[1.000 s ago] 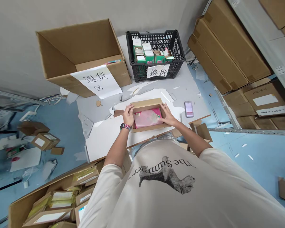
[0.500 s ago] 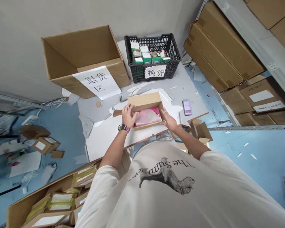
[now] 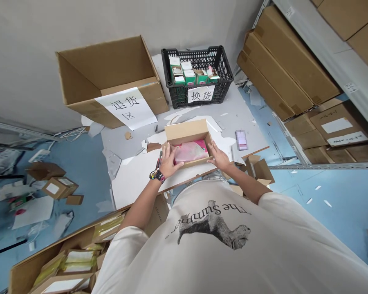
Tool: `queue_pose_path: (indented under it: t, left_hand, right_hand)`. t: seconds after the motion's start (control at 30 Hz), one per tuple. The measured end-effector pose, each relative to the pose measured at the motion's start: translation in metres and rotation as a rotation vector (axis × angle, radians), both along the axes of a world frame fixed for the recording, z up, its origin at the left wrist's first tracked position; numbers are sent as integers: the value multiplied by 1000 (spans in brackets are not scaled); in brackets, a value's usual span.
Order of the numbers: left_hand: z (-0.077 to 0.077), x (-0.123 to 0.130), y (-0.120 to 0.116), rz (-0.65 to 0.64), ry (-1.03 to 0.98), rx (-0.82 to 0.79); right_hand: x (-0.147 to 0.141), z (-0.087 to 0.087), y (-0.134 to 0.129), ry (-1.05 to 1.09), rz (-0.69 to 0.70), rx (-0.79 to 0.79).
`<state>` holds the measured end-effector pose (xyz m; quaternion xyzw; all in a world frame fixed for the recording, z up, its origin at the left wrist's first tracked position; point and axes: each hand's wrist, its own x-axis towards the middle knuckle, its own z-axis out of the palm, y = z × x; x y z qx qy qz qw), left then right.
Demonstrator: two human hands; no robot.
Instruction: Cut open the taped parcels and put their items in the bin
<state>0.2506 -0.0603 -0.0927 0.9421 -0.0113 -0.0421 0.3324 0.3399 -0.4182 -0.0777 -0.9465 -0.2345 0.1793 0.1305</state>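
An open cardboard box [image 3: 186, 131] with its lid flap raised sits on the table in front of me. Inside it lies a pink package [image 3: 190, 151] with a whitish, cloudy covering over part of it. My left hand [image 3: 169, 161] grips the box's left end, thumb along the near edge. Around the right end, my right hand [image 3: 219, 157] holds the box with fingers on its side wall. Beside my left wrist, a slim dark and red tool [image 3: 159, 160] lies on the table, partly hidden; its kind is unclear.
A large open carton [image 3: 110, 77] with a paper sign and a black plastic crate [image 3: 198, 77] of green-white small boxes stand at the back. A phone [image 3: 241, 140] lies right. Stacked cartons [image 3: 288, 61] fill the right shelf; a bin of parcels [image 3: 76, 261] stands lower left.
My left hand has come down from above the box's left side onto its left end, uncovering the slim tool. My right hand stays at the right end.
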Motion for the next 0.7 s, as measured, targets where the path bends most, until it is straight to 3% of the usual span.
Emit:
queue_pose_path:
  t: [0.17, 0.3, 0.43, 0.53, 0.6, 0.7]
  left_hand:
    - [25, 28, -13, -222, -1, 117]
    - [28, 47, -20, -350, 111, 126]
    - [22, 42, -18, -420, 46, 102]
    - [18, 35, -16, -451, 3, 74]
    - [18, 33, -16, -460, -1, 74]
    - [18, 35, -19, -461, 5, 81]
  right_hand:
    - [1, 33, 6, -134, 176, -20]
    - [6, 50, 36, 66, 209, -46]
    - [26, 45, 82, 283, 12, -133]
    - [46, 31, 110, 475, -252, -134]
    - [58, 21, 121, 576, -399, -137]
    - [68, 8, 124, 581, -448, -137]
